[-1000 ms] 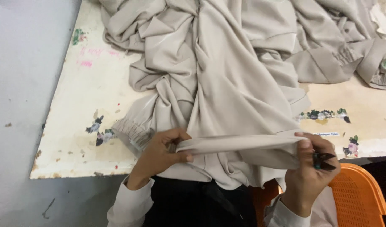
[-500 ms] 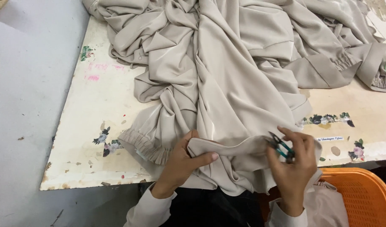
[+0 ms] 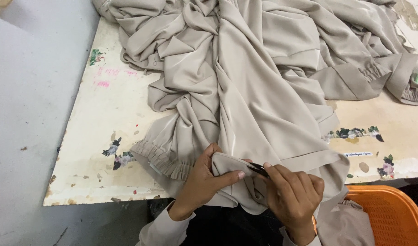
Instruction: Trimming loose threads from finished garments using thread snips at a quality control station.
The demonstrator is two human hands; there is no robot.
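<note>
Left hand: the left hand (image 3: 202, 182) sits at the 6 o'clock edge of the view, fingers curled and clenched on a folded edge of the cloth (image 3: 245, 91), thumb laid flat on top of the fold.
Right hand: the right hand (image 3: 293, 193) lies just at 3 o'clock of the left hand, closed around small dark snips (image 3: 258, 170); only the blade tips show past the fingers.
Snips: the tips touch the folded edge between the two hands, pointing toward 10 o'clock.
Cloth: a large beige garment, heaped in folds from 12 o'clock down to the hands; the held part hangs over the near table edge.
Gathered cuff: an elastic cuff (image 3: 159, 157) lies at 9 o'clock of the left hand, near it, flat on the table.
Second cuff: another gathered cuff (image 3: 377, 73) rests at 2 o'clock, well apart from both hands.
Table: a worn cream table (image 3: 104, 136) with flower stickers and chipped edges bears the cloth.
Basket: an orange plastic basket (image 3: 391, 214) stands at 4 o'clock, beside the right hand and below the table edge.
Floor: grey floor (image 3: 27, 114) fills the 9 o'clock side.
</note>
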